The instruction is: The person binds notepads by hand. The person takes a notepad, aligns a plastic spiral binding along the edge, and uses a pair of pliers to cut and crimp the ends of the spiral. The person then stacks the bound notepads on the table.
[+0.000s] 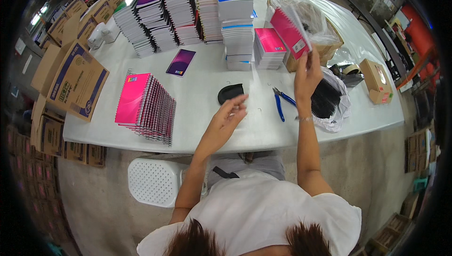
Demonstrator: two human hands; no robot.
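Right hand (pixel 308 74) has the pink notebook (pixel 288 32), fingers clamped on its lower end. Notebook is up in the air, tilted, over the gap between the stack of pink notebooks (pixel 270 44) and the plastic-lined carton (pixel 325 51). Look of it: deep pink cover toward the camera, small pale printed patch near the lower corner, white pages showing along the right side and spread a bit from the cover. Slightly blurred; can't tell if a coil is in its edge. Left hand (pixel 227 120) holds nothing visible, fingers loosely apart, just by the black rounded piece (pixel 230 93); can't tell if they touch it. Blue-handled pliers (pixel 281 103) lie between the hands, near the right wrist. Black coils (pixel 326 99) sit in white plastic right of that wrist. Coil-bound pink stack (pixel 133 99) at left, purple notebook (pixel 181 63) flat behind it.
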